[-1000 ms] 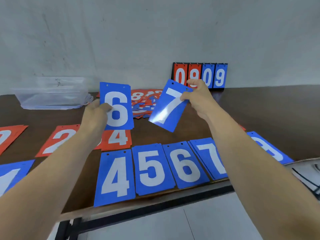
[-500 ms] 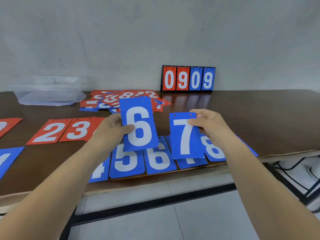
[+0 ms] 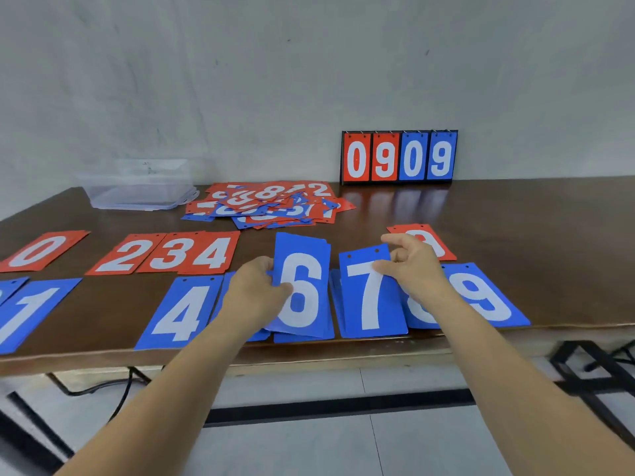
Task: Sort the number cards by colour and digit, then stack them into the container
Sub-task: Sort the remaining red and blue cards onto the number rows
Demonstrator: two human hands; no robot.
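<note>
Blue 6 card (image 3: 302, 286) is gripped by the left hand (image 3: 256, 293), hiding the neighbouring card (image 3: 226, 286)'s digit; the right hand (image 3: 412, 266) pinches the blue 7 card (image 3: 369, 297), its wrist half-covering the blue 8 card (image 3: 417, 319).

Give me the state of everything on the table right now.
left grip: pinching blue 6 card, held above its pile
right grip: pinching blue 7 card by its right edge
blue 4 card: flat on table
heap of cards: mixed, unsorted
container: upright, no cards seen inside
scoreboard: standing, reads 0909
</note>
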